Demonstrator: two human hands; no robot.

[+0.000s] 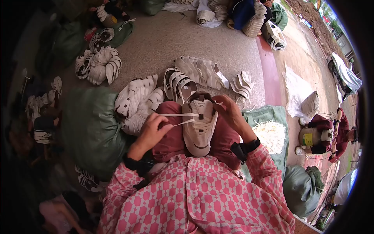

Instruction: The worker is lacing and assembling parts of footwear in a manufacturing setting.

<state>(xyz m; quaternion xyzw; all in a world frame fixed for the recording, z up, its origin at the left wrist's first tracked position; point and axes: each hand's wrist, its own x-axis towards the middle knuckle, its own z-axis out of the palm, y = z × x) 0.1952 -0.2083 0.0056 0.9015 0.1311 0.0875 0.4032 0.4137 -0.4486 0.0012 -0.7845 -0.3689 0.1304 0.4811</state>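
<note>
A beige shoe upper (pixel 199 136) lies between my knees, toe toward me and collar away. A white shoelace (pixel 175 115) runs from its eyelet area out to the left in two strands. My left hand (pixel 151 130) pinches the lace strands, left of the upper. Bent over the upper's right edge near the collar is my right hand (pixel 230 113), its fingertips gripping that edge; what lies under them is partly hidden. Beyond my knees stand nested stacks of similar uppers, one pale stack (pixel 136 99) at the left and another row (pixel 200 70) straight ahead.
A large green sack (pixel 89 126) bulges at my left. On my right, white laces (pixel 269 134) lie heaped on green sacking (pixel 278 113). A small stack of uppers (pixel 242 84) sits ahead right. Another person (pixel 331 134) sits farther right beside a second sack (pixel 302 187).
</note>
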